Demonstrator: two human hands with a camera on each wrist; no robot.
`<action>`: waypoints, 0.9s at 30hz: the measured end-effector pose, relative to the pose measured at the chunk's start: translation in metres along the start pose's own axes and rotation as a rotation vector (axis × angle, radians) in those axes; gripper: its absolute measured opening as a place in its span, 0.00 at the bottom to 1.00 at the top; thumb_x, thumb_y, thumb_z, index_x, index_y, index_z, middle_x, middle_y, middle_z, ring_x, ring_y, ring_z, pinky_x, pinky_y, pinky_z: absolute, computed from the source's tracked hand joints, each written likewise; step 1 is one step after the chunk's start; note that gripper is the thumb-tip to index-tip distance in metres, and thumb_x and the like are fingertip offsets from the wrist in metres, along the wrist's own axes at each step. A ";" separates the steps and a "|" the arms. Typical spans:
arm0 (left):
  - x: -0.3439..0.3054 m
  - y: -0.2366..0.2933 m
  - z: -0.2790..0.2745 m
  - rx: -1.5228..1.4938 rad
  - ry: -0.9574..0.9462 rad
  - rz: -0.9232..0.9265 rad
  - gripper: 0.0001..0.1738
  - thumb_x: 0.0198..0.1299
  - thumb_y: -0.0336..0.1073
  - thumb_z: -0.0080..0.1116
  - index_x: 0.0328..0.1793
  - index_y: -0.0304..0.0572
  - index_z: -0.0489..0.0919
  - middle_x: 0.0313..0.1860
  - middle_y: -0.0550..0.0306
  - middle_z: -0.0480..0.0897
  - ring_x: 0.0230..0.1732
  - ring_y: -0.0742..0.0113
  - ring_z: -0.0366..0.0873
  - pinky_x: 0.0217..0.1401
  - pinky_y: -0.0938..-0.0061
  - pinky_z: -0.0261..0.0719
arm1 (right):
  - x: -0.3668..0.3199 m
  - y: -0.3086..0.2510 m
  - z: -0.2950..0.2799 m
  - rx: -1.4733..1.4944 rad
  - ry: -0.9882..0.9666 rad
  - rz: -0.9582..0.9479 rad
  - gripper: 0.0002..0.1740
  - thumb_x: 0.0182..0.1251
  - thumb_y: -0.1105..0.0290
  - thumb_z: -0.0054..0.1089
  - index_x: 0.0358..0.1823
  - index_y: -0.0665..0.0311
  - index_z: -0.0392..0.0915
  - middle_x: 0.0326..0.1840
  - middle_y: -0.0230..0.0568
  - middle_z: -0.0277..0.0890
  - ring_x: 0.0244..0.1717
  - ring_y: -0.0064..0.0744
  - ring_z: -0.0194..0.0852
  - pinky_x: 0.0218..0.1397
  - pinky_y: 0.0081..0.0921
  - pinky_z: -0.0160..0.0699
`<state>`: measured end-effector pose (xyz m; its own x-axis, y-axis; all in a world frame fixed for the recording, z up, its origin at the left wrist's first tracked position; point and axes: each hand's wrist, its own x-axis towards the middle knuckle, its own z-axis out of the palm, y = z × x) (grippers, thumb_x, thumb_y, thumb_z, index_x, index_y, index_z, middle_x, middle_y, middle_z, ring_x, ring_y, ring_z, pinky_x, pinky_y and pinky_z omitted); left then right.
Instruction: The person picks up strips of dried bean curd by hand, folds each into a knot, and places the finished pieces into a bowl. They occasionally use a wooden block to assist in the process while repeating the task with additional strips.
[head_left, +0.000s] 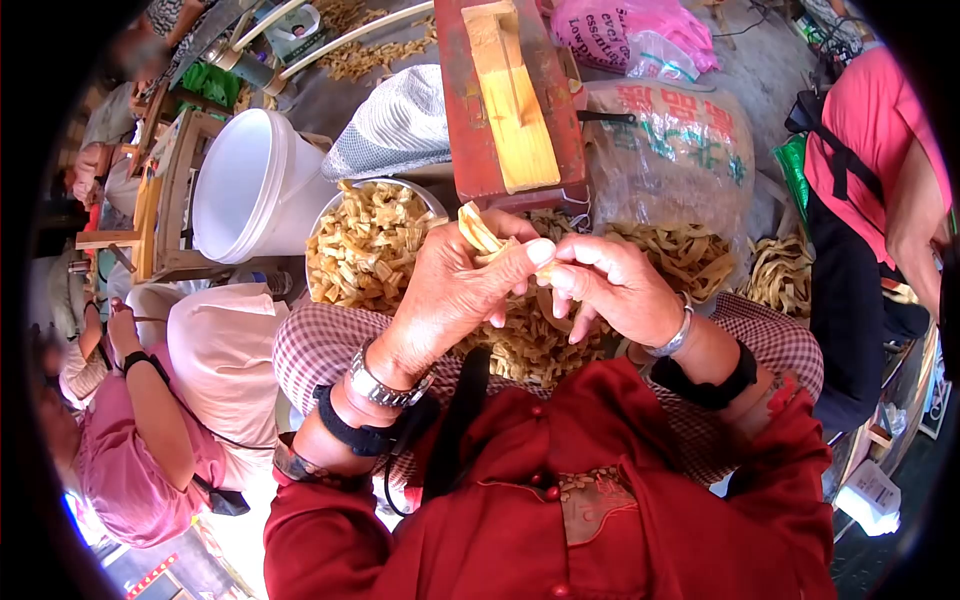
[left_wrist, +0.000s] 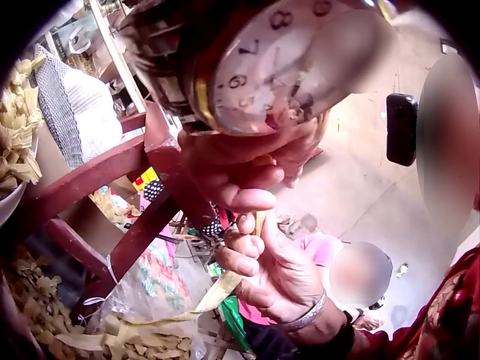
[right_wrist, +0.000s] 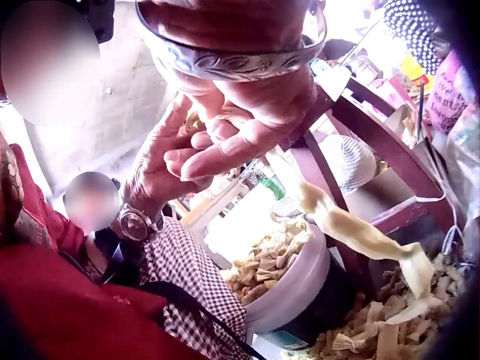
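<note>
Both hands meet above the person's lap. The left hand [head_left: 450, 285], with a metal watch at its wrist, pinches a pale yellow dried strip [head_left: 482, 235] between thumb and fingers. Close against it, the right hand [head_left: 630, 295], wearing a silver bangle, pinches the strip with thumb and forefinger. A long, curling tail of the strip [right_wrist: 352, 232] hangs below the right hand in the right wrist view. Part of the strip between the hands is hidden by fingers. Beneath the hands lies a heap of short dried pieces [head_left: 530, 345].
Ahead stands a red wooden bench [head_left: 465, 110] bearing a yellow wooden block [head_left: 515, 110]. A tub [right_wrist: 281, 304] of folded pieces and a white bucket [head_left: 235, 185] are to the left. On the right are a clear plastic sack [head_left: 670, 140] and more long strips [head_left: 780, 275]. People sit on both sides.
</note>
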<state>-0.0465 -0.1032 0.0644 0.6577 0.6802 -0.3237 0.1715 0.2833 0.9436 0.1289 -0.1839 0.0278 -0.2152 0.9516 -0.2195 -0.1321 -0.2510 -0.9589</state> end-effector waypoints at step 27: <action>0.116 0.029 -0.042 0.180 0.515 0.270 0.11 0.61 0.37 0.56 0.29 0.39 0.78 0.17 0.68 0.71 0.14 0.81 0.64 0.16 0.84 0.63 | 0.090 -0.044 -0.091 -1.237 0.421 -0.450 0.16 0.68 0.59 0.46 0.30 0.65 0.73 0.20 0.41 0.71 0.22 0.32 0.69 0.29 0.30 0.66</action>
<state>0.0040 0.0123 0.0509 0.2634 0.9645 -0.0208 0.1992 -0.0332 0.9794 0.2035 -0.0707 0.0334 -0.0488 0.9448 0.3239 0.8727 0.1981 -0.4462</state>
